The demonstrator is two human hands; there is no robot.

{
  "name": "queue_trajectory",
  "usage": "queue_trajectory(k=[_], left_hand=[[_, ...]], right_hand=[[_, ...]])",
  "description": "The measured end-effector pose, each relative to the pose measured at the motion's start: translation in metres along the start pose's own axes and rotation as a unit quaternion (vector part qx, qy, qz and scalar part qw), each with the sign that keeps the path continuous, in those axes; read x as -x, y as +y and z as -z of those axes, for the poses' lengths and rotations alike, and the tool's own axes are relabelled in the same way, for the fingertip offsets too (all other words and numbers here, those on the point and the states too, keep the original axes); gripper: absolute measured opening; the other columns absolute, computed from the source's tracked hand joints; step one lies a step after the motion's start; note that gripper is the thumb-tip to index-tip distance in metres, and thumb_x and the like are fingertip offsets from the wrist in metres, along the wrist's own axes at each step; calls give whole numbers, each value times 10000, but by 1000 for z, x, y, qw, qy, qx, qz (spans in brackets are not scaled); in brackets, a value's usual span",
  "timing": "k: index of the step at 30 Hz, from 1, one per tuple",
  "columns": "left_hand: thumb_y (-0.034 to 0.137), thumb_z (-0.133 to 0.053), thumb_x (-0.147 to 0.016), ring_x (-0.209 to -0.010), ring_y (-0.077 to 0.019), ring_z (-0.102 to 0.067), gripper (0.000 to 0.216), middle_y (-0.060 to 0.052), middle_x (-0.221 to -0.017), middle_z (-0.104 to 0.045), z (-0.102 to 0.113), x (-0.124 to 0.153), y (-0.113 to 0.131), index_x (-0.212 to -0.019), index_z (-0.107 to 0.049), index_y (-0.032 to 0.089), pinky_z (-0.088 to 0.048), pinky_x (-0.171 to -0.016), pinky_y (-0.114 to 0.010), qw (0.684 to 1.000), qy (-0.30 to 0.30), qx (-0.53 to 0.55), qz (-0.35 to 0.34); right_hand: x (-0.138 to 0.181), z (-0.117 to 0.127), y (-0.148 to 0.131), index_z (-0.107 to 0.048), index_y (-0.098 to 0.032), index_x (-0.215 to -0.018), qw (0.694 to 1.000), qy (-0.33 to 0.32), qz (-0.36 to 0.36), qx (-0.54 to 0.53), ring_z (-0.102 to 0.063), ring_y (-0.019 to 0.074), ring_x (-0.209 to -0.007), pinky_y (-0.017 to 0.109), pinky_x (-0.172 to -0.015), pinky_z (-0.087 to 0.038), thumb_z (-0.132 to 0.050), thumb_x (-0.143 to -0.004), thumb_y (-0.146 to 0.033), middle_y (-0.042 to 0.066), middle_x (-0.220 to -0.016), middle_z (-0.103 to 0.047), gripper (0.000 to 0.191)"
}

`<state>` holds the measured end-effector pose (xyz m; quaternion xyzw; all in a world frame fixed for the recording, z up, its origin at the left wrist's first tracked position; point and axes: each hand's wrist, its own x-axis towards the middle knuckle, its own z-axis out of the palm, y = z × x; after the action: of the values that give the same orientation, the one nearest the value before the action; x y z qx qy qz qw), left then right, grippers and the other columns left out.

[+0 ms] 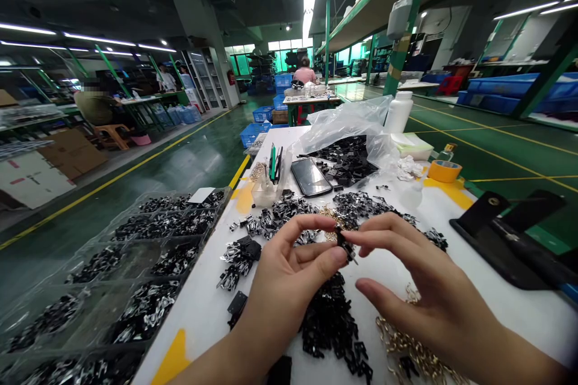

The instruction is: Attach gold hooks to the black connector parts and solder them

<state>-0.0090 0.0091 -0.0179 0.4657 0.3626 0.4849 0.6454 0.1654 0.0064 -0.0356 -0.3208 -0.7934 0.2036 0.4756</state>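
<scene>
Between the thumb and fingers of my left hand (289,280) is a small black part (342,237) with a thin metal piece sticking out of its lower end. The fingertips of my right hand (419,280) meet the part's right side, while its thumb stands well apart and the hand grips nothing. Below the hands lies a heap of black pieces (332,319). Brass-coloured hooked pieces (415,343) are scattered under my right hand. To the left are black parts with metal clips (239,255), and further piles of black and silver pieces (365,204) spread behind the fingers.
A phone (311,177) lies before a plastic bag (343,117) of black pieces. Left of the table, divided trays (135,252) hold many parts. A black metal fixture (501,240), orange tape roll (445,174) and white bottle (400,112) stand right. Other people sit farther off.
</scene>
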Motion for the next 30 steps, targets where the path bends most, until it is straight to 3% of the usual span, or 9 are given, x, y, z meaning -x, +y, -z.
queue_trajectory(k=[2,9,13,16,19,30], left_hand=[[166,-696,-789,-726,-61,-666,238,51,-743,-713,-2,2,-2,-982,-590,255,-510,-677,-110,1000,-3,-12,-15],[154,-680,-791,-821,-90,-690,212,67,-879,-718,-2,4,-7,-937,-631,300,-548,-714,-132,991,0,-101,-88],[92,-676,-773,-972,-102,-649,260,68,-954,-712,2,4,-4,-925,-673,302,-499,-889,-164,939,34,-273,-205],[46,-662,-766,-910,-90,-654,265,56,-907,-718,4,4,-2,-917,-679,264,-501,-855,-156,899,33,-340,-275],[27,-660,-759,-793,-67,-660,256,53,-864,-719,3,4,0,-910,-677,233,-516,-753,-127,880,31,-365,-303],[-82,-650,-703,-833,-114,-671,345,16,-874,-711,9,5,-5,-901,-630,199,-546,-807,-215,846,0,-359,-394]], right_hand=[[-1,-1,-1,-537,-180,-1099,1000,2,-2,9,-520,127,-886,248,-777,-463,-575,-826,-111,40,-958,-516,284],[-4,-1,-1,-564,-186,-1031,1000,2,-4,12,-557,107,-896,222,-767,-477,-542,-841,-61,32,-943,-570,228],[-4,4,0,-563,-199,-1024,1000,5,-13,19,-559,100,-930,210,-792,-463,-540,-843,-62,21,-960,-583,228],[-4,4,1,-546,-198,-997,1000,1,-14,13,-562,96,-937,206,-807,-459,-529,-838,-45,12,-952,-593,221],[-2,3,2,-515,-201,-991,1000,2,-18,0,-571,99,-945,210,-827,-465,-529,-840,-50,9,-947,-606,215],[-4,9,-2,-564,-184,-910,997,12,57,58,-561,88,-903,188,-772,-467,-540,-840,-27,28,-943,-580,174]])
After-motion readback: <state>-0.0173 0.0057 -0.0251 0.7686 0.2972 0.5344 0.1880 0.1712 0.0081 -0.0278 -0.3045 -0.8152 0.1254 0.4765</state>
